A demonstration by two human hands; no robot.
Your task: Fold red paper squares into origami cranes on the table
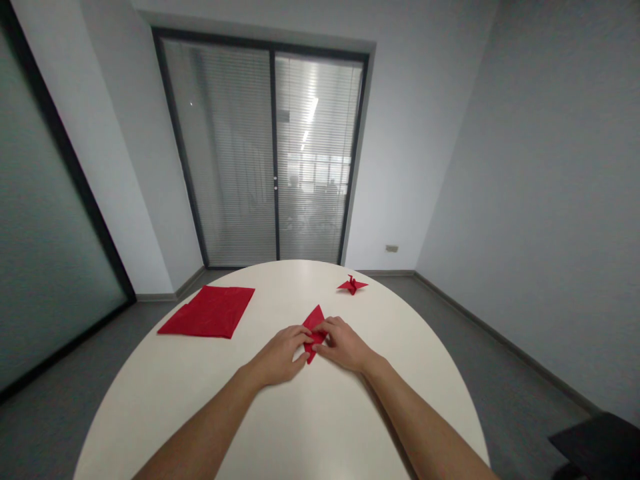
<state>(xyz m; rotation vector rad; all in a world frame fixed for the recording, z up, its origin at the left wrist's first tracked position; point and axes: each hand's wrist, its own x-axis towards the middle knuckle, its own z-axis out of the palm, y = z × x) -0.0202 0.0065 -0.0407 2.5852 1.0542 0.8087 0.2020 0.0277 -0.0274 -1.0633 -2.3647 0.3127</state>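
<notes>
A small folded piece of red paper [315,319] lies on the round white table [280,413], its pointed tip facing away from me. My left hand [280,355] and my right hand [345,345] meet over its near half. Both pinch the paper with thumb and fingertips pressed together on it. The lower part of the paper is hidden between the fingers.
A stack of flat red paper sheets [209,311] lies at the table's far left. A finished red paper crane [353,285] stands near the far right edge. Beyond the table are glass doors with blinds [270,153]. A dark chair corner [600,443] shows at bottom right.
</notes>
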